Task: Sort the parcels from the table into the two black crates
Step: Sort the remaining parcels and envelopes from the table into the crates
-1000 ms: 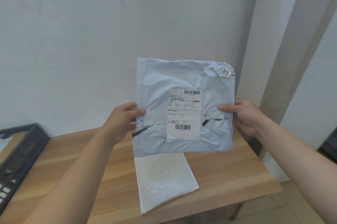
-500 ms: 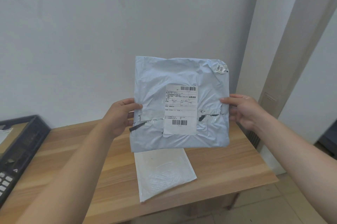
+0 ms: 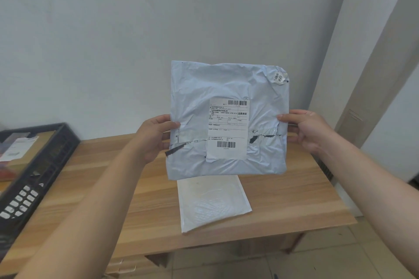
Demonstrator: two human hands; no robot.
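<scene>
Nothing much shifts: left hand (image 3: 154,135) and right hand (image 3: 306,129) still pinch the grey parcel (image 3: 226,83) by its side edges, upright above the table (image 3: 108,178), label (image 3: 227,129) facing the person, so the sorting choice looks unmade.

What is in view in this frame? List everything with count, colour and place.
grey-blue parcel: one, pale grey-blue, held upright above the table
shipping label: one, white with barcodes, on the front of the grey-blue parcel
round sticker: one, white, at its top right corner
white mailer: one, white, flat on the table, below the held parcel
table: one, light wood, under the white mailer
black crate: one in view, black, at the table's left end, cut off by the frame
crate contents: count unclear, brown and white, inside the black crate
left hand: one, grips the held parcel's left edge
right hand: one, grips its right edge
</scene>
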